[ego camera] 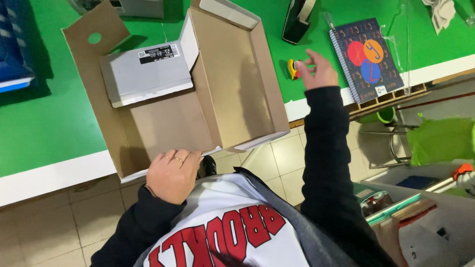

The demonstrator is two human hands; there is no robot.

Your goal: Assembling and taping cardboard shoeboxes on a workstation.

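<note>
Closest to me, my left hand (173,175) rests palm-down with fingers curled over the near rim of an open cardboard box (232,84), pressing on it rather than gripping anything; a gold ring shows on one finger. Both my arms are in black sleeves, over a white and grey top with red lettering.

That box overhangs the white near edge of the green worktop (44,118), its brown inside bare. Its left part lies flat, and a grey flat carton (146,74) with a black label sits on it, toward the far side. A flap with a round hole (94,38) folds outward at the far left corner of the box.

Farther right, my right hand (316,71) hangs over the worktop just beyond its near edge, fingers loosely spread and holding nothing, the fingertips just beside a small yellow object (293,68) that lies between the box and a spiral notebook (367,57). Whether they touch it I cannot tell. This dark notebook, with red, orange and blue circles on its cover, lies at the near right edge.

Beyond these, a black tape dispenser (297,20) stands near the far edge.
</note>
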